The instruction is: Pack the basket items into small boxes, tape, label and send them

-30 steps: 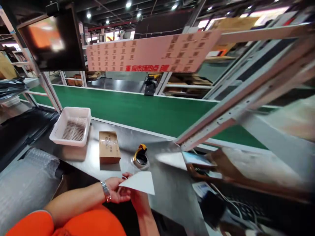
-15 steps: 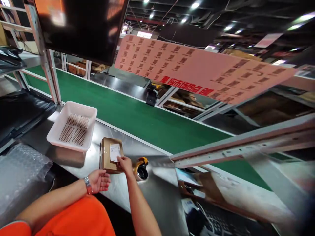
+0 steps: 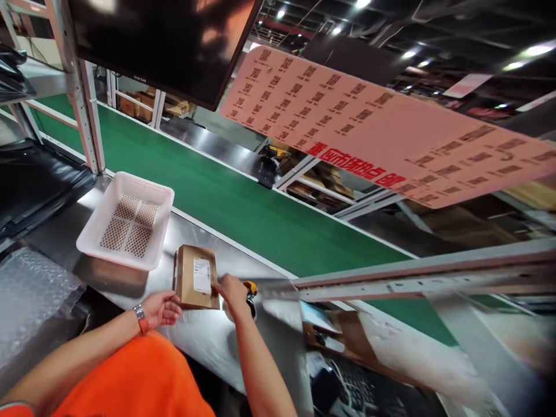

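The one camera rides on my head, tilted, looking forward and down at the steel counter [image 3: 204, 336] close below me. The green conveyor [image 3: 243, 208] runs from ten o'clock to four o'clock, with the dark monitor [image 3: 165, 40] (top cropped) at eleven o'clock.

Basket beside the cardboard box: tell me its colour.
White basket, with a brown lattice bottom; head view shows it.

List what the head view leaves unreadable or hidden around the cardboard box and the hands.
- White label on the cardboard box: print too small.
- Yellow-and-black tool: mostly behind the right hand.
- Left hand fingertips: tucked at the box's edge.
- Keyboard, lower right: motion-blurred.
- Pink barcode sheet: codes blurred.
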Demonstrator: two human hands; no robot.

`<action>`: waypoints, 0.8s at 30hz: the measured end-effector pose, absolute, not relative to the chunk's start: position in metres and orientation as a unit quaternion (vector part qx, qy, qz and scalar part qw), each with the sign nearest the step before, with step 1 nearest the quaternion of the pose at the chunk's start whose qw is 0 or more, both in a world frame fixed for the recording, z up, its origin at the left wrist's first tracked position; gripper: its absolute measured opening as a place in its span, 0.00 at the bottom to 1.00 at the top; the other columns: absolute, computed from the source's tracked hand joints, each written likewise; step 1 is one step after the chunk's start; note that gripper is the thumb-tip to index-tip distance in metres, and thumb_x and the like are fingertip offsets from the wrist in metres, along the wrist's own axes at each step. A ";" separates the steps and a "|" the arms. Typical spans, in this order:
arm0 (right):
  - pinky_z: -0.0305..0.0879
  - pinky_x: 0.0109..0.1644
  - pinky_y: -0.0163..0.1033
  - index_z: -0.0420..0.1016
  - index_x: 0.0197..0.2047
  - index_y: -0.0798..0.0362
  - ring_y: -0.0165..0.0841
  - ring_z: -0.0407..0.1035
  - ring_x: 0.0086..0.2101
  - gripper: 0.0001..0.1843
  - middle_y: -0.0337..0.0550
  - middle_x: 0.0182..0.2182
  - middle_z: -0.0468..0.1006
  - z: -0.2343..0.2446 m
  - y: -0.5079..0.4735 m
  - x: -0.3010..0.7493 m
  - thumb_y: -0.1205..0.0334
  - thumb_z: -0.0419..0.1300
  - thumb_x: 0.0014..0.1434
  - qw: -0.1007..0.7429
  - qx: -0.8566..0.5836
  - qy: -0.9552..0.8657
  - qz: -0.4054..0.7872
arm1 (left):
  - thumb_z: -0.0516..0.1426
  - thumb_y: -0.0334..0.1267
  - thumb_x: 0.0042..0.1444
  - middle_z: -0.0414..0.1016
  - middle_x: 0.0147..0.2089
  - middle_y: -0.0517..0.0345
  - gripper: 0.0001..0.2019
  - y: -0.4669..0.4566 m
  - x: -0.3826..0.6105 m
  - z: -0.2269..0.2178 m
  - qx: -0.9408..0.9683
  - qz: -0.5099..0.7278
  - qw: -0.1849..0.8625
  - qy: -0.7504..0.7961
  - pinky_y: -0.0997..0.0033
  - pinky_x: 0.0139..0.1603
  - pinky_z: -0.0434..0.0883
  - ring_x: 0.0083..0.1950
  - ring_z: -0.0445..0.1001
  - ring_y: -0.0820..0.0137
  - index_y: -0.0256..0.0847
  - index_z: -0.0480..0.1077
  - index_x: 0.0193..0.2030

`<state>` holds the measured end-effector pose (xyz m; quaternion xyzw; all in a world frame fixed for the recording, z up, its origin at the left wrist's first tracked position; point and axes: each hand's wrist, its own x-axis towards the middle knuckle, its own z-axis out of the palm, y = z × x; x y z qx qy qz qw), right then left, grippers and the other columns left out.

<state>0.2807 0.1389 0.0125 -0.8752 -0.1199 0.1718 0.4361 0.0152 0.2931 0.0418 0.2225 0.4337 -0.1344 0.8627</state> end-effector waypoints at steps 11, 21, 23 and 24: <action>0.43 0.90 0.66 0.58 0.88 0.66 0.58 0.48 0.86 0.46 0.68 0.88 0.54 -0.064 0.196 0.240 0.44 0.54 0.79 0.115 -0.885 -0.442 0.092 | 0.51 0.42 0.84 0.77 0.28 0.60 0.16 0.279 0.019 0.040 0.232 -0.067 0.845 0.478 0.73 0.34 0.70 0.25 0.74 0.71 0.39 0.73 0.43; 0.49 0.86 0.81 0.63 0.88 0.50 0.72 0.46 0.85 0.50 0.65 0.88 0.52 -0.108 0.133 0.218 0.37 0.65 0.72 0.065 -0.767 -0.634 0.073 | 0.59 0.40 0.74 0.79 0.30 0.55 0.11 0.246 0.021 0.022 0.184 -0.003 0.842 0.506 0.70 0.31 0.69 0.25 0.76 0.69 0.39 0.75 0.39; 0.51 0.86 0.80 0.65 0.87 0.42 0.71 0.48 0.85 0.47 0.60 0.88 0.53 -0.130 0.114 0.209 0.47 0.69 0.69 0.064 -0.751 -0.654 0.066 | 0.61 0.41 0.74 0.79 0.29 0.56 0.10 0.240 0.011 0.015 0.170 0.041 0.838 0.516 0.71 0.31 0.70 0.25 0.76 0.69 0.39 0.75 0.40; 0.52 0.86 0.79 0.66 0.87 0.40 0.70 0.51 0.85 0.46 0.58 0.88 0.54 -0.138 0.109 0.209 0.51 0.69 0.69 0.063 -0.746 -0.660 0.061 | 0.62 0.42 0.73 0.79 0.29 0.57 0.10 0.236 0.005 0.010 0.160 0.064 0.836 0.521 0.72 0.31 0.70 0.25 0.77 0.69 0.40 0.75 0.41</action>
